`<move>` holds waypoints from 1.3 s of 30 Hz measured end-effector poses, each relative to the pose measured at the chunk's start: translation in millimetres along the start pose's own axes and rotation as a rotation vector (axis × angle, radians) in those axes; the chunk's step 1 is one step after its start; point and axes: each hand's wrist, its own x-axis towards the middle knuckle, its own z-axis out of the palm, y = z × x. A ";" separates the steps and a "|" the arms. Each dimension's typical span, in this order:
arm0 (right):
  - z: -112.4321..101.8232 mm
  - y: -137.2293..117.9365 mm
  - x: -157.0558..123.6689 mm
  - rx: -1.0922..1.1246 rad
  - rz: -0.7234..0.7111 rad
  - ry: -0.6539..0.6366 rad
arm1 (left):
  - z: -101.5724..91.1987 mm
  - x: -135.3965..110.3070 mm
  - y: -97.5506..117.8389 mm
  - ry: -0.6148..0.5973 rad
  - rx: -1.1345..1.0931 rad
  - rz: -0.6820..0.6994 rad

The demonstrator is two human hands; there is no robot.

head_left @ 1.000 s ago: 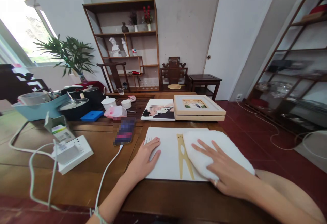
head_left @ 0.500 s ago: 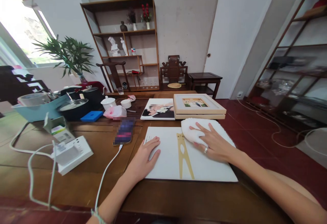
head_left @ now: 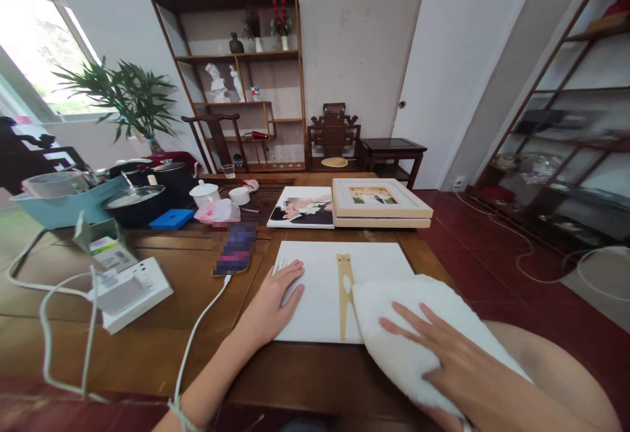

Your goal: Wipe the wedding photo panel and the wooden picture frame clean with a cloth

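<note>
Your left hand [head_left: 275, 307] lies unclenched on white rectangular panel [head_left: 321, 294] atop brown wooden table [head_left: 300, 373]; right hand [head_left: 447, 346] spreads, fingers apart, over fluffy white cloth [head_left: 388, 350] covering panel's near-right corner. Panel looks light, stiff: hold edges. Cloth likely soft: pinch hem.

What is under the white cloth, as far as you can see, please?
The near right part of the white board runs under the white cloth, along with part of the tan stand. Anything else beneath is hidden.
</note>
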 end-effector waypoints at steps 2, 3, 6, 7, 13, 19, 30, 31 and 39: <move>-4.1 1.7 1.1 0.023 0.015 -0.029 | -0.2 0.1 0.0 -0.012 0.009 -0.009; -5.7 6.3 5.2 0.038 0.039 -0.034 | -0.4 0.1 0.3 -0.018 0.014 -0.015; -7.4 31.4 28.5 0.062 0.117 -0.023 | -1.6 0.1 2.0 -0.035 0.024 -0.021; -7.2 41.8 39.0 0.069 0.141 -0.010 | -2.0 0.0 2.5 -0.036 0.023 -0.020; -6.7 87.2 96.4 0.115 0.248 0.059 | -2.9 -0.4 1.6 -0.032 0.014 -0.026; -3.8 71.3 81.2 0.123 0.258 0.082 | -2.2 0.6 0.0 -0.046 0.022 -0.032; -2.6 3.3 -0.9 0.144 0.141 -0.013 | 1.5 -0.4 -3.1 -0.017 0.017 -0.018; -2.1 5.6 3.6 0.152 0.157 -0.001 | 1.5 -0.3 -3.1 -0.016 0.019 -0.017; -7.7 42.6 95.5 0.202 0.258 0.073 | -0.5 0.6 -0.9 -0.035 0.032 -0.022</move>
